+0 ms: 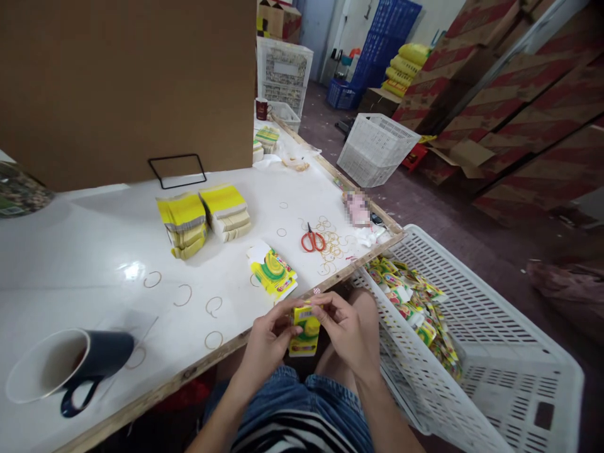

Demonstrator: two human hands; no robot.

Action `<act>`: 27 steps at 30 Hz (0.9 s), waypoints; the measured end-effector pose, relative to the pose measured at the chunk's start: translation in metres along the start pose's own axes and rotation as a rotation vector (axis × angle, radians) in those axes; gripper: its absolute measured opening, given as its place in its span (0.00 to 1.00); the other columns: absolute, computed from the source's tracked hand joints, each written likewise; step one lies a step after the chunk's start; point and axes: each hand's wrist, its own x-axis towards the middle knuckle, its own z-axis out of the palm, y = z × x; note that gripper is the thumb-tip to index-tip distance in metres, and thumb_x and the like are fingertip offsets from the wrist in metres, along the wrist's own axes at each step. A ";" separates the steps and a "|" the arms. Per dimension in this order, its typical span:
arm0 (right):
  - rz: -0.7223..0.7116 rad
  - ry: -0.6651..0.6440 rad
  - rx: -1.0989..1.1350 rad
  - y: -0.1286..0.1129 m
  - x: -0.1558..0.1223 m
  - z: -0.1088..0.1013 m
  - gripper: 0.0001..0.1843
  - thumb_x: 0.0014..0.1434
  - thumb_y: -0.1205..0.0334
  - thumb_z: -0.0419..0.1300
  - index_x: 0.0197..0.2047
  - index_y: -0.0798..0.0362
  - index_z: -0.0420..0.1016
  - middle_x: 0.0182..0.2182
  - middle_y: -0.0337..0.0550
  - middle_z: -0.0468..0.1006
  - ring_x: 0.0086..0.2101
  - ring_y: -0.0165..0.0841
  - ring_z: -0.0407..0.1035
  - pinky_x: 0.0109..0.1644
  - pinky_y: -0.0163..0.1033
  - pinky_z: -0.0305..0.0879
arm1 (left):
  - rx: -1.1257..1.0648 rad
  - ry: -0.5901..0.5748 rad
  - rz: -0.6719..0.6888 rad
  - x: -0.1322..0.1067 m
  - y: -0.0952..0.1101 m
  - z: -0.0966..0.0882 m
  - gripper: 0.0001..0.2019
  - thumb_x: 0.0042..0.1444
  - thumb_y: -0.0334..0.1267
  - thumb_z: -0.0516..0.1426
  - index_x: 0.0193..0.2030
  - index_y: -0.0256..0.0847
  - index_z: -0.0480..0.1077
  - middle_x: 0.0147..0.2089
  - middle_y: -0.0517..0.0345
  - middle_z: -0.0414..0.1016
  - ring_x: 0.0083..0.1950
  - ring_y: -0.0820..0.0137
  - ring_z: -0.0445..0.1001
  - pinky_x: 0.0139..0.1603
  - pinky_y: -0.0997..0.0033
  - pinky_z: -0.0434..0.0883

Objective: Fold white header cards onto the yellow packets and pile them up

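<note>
Both hands hold one small yellow and green carton point(305, 330) over my lap, just off the table's front edge. My left hand point(268, 340) grips its left side with the fingers curled. My right hand point(348, 328) pinches its top right corner. A short stack of flat yellow and green cartons point(274, 272) lies on the white table point(94, 264) just beyond my hands. Two taller bundles of flat yellow cartons point(183, 221) point(226, 211) stand farther back.
Red scissors point(312, 241) and loose rubber bands point(336, 245) lie near the table's right corner. A dark mug point(70, 368) rests at the near left. A white crate point(476, 352) with folded cartons point(415, 302) sits to my right. A brown cardboard sheet point(127, 82) stands behind.
</note>
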 end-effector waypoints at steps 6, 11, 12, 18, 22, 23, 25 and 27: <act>0.011 0.029 0.163 0.003 -0.007 0.009 0.04 0.54 0.61 0.66 0.30 0.51 0.77 0.31 0.43 0.78 0.36 0.35 0.72 0.41 0.39 0.70 | 0.105 0.118 0.192 -0.003 0.008 0.008 0.09 0.56 0.34 0.59 0.43 0.42 0.77 0.46 0.52 0.79 0.48 0.63 0.76 0.52 0.66 0.72; -0.058 0.064 0.075 0.006 -0.011 0.003 0.03 0.55 0.62 0.65 0.30 0.51 0.77 0.33 0.45 0.79 0.36 0.37 0.73 0.41 0.41 0.71 | 0.091 0.123 0.200 -0.003 0.008 0.010 0.09 0.57 0.36 0.59 0.44 0.42 0.76 0.45 0.52 0.79 0.48 0.63 0.77 0.51 0.66 0.73; -0.099 0.128 0.008 0.004 -0.010 -0.005 0.04 0.55 0.61 0.64 0.31 0.51 0.77 0.33 0.45 0.79 0.37 0.37 0.74 0.42 0.42 0.70 | 0.119 0.123 0.208 -0.001 0.007 0.008 0.11 0.58 0.37 0.58 0.47 0.42 0.75 0.48 0.51 0.78 0.50 0.62 0.76 0.54 0.64 0.72; -0.383 0.837 -0.674 -0.004 0.019 -0.057 0.14 0.56 0.56 0.64 0.43 0.55 0.78 0.52 0.55 0.72 0.53 0.47 0.64 0.58 0.56 0.55 | 0.561 0.268 0.266 0.017 -0.016 -0.017 0.20 0.59 0.38 0.56 0.58 0.41 0.67 0.64 0.46 0.65 0.67 0.57 0.58 0.68 0.48 0.52; -0.194 0.342 -0.585 0.023 0.047 -0.022 0.15 0.59 0.56 0.59 0.46 0.55 0.77 0.46 0.53 0.76 0.49 0.43 0.66 0.55 0.50 0.59 | 0.700 0.210 0.239 0.024 -0.034 -0.023 0.16 0.59 0.35 0.54 0.54 0.41 0.70 0.63 0.46 0.66 0.67 0.58 0.58 0.69 0.46 0.48; -0.124 0.285 -0.530 0.033 0.053 -0.007 0.16 0.58 0.57 0.59 0.45 0.56 0.77 0.44 0.54 0.76 0.47 0.43 0.67 0.54 0.50 0.60 | 0.716 0.190 0.237 0.024 -0.036 -0.022 0.17 0.59 0.35 0.53 0.55 0.41 0.69 0.63 0.46 0.66 0.67 0.59 0.58 0.69 0.45 0.48; -0.032 0.176 -0.464 0.049 0.064 0.020 0.15 0.53 0.58 0.62 0.43 0.56 0.78 0.41 0.53 0.77 0.42 0.43 0.67 0.51 0.49 0.61 | 0.744 0.149 0.229 0.023 -0.037 -0.022 0.18 0.59 0.32 0.52 0.56 0.41 0.68 0.64 0.46 0.65 0.67 0.61 0.59 0.69 0.44 0.47; -0.001 0.152 -0.425 0.059 0.069 0.037 0.11 0.50 0.61 0.64 0.37 0.54 0.79 0.36 0.50 0.78 0.40 0.42 0.66 0.50 0.48 0.61 | 0.769 0.121 0.214 0.022 -0.036 -0.022 0.18 0.58 0.29 0.52 0.56 0.40 0.68 0.64 0.46 0.65 0.67 0.61 0.59 0.69 0.44 0.46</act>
